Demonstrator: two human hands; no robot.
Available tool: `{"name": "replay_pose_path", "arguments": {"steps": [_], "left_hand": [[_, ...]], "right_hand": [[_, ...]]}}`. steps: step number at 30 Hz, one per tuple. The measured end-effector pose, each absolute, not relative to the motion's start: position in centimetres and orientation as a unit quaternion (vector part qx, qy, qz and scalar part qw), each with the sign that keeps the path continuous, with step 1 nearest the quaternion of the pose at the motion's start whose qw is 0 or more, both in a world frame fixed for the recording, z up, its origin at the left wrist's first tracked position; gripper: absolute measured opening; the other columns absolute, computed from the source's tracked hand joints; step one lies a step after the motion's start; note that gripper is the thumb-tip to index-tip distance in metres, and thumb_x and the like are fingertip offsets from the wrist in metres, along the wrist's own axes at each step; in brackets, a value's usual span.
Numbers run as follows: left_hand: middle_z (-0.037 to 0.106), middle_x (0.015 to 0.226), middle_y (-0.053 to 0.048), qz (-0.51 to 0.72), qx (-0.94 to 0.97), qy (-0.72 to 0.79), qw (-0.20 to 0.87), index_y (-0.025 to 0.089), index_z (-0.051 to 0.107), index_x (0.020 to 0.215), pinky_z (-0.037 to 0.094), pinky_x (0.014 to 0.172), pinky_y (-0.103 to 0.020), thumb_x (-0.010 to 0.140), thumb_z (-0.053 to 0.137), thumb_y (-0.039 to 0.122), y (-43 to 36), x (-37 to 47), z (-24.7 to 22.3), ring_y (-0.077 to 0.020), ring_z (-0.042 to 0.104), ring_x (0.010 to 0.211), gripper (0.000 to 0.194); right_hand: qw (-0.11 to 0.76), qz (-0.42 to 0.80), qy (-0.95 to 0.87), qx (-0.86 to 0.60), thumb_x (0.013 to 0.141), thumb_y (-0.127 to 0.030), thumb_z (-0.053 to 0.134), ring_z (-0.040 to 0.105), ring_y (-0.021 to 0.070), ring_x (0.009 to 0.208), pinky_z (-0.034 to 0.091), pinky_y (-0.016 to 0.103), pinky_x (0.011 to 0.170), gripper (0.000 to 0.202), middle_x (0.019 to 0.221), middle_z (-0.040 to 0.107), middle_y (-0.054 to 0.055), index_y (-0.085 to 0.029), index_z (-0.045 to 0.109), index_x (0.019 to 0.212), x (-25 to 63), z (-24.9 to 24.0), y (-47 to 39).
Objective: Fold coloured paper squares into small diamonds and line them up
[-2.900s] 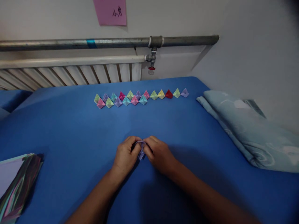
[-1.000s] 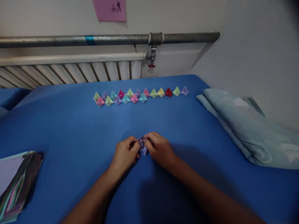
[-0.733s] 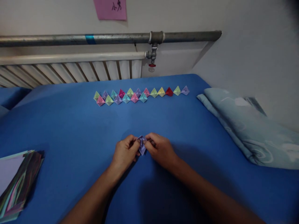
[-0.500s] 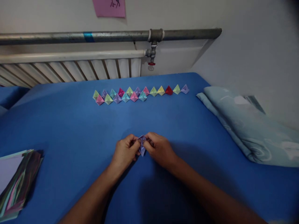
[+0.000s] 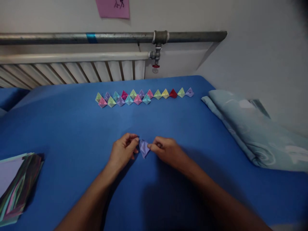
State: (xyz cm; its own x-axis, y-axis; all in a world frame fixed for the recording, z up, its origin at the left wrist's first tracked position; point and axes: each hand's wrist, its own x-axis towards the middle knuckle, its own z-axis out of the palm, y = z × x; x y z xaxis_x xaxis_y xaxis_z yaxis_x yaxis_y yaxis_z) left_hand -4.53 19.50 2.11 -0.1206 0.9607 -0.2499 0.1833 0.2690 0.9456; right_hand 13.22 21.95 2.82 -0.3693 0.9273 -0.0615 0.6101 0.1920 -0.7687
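Note:
A small folded purple paper piece (image 5: 144, 149), shaped like a little origami boat, is held just above the blue surface (image 5: 79, 134). My right hand (image 5: 167, 149) pinches its right corner between thumb and bent fingers. On the other side, my left hand (image 5: 124, 149) has its thumb and forefinger close together, just beside the paper's left corner and seemingly apart from it. Farther back, several finished paper pieces of the same shape stand in two rows, among them a red one (image 5: 173, 93), a yellow one (image 5: 165, 93) and a pink one (image 5: 102, 102).
At the left lies a stack of coloured paper sheets (image 5: 19, 186). A folded pale-green cloth (image 5: 250, 128) rests along the right side. Behind the surface are a white radiator (image 5: 72, 71), a metal pipe (image 5: 60, 38) with a red-handled valve (image 5: 156, 66), and a pink note (image 5: 113, 9).
My left hand has moved off to the left, away from the purple paper. The paper now shows a wider face and stays in my right hand.

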Motion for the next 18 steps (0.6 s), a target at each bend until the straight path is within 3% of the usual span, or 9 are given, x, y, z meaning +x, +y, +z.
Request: {"name": "replay_pose_path", "arguments": {"steps": [4,11,15,18], "left_hand": [[0.061,0.068,-0.001,0.398,0.456,0.648,0.462,0.015,0.062,0.091,0.041,0.037,-0.018,0.079,0.055,0.029,19.7,-5.3,2.1,-0.0092,0.053,0.048,0.020],[0.059,0.062,0.000,0.368,0.483,0.676,0.418,0.017,0.064,0.089,0.041,0.043,-0.020,0.079,0.055,0.027,19.6,-5.5,2.1,-0.0110,0.054,0.051,0.017],[0.068,0.092,-0.006,0.395,0.586,0.621,0.339,0.019,0.067,0.097,0.051,0.068,-0.028,0.080,0.056,0.024,19.8,-5.5,1.9,-0.0153,0.063,0.076,0.020],[0.067,0.113,-0.007,0.404,0.667,0.549,0.300,0.021,0.066,0.105,0.046,0.094,-0.039,0.081,0.054,0.019,20.4,-5.3,1.5,-0.0202,0.060,0.105,0.027]], "right_hand": [[0.236,0.379,-0.717,-0.536,0.080,-0.027,0.054,0.038,0.0084,0.048,0.030,0.022,0.049,0.017,0.051,0.042,-0.007,-0.020,0.054,0.065,14.3,3.1,22.3],[0.269,0.370,-0.751,-0.476,0.080,-0.016,0.049,0.042,0.0082,0.052,0.034,0.021,0.053,0.012,0.058,0.047,-0.006,-0.019,0.055,0.070,14.3,3.0,22.0],[0.231,0.383,-0.789,-0.420,0.079,-0.018,0.055,0.047,0.0084,0.055,0.036,0.021,0.055,0.006,0.067,0.055,-0.004,-0.020,0.060,0.083,13.9,3.2,20.8],[0.203,0.339,-0.818,-0.419,0.078,-0.023,0.061,0.049,0.0097,0.058,0.037,0.022,0.058,0.013,0.072,0.058,-0.003,-0.021,0.060,0.090,13.2,2.8,20.1]]}}
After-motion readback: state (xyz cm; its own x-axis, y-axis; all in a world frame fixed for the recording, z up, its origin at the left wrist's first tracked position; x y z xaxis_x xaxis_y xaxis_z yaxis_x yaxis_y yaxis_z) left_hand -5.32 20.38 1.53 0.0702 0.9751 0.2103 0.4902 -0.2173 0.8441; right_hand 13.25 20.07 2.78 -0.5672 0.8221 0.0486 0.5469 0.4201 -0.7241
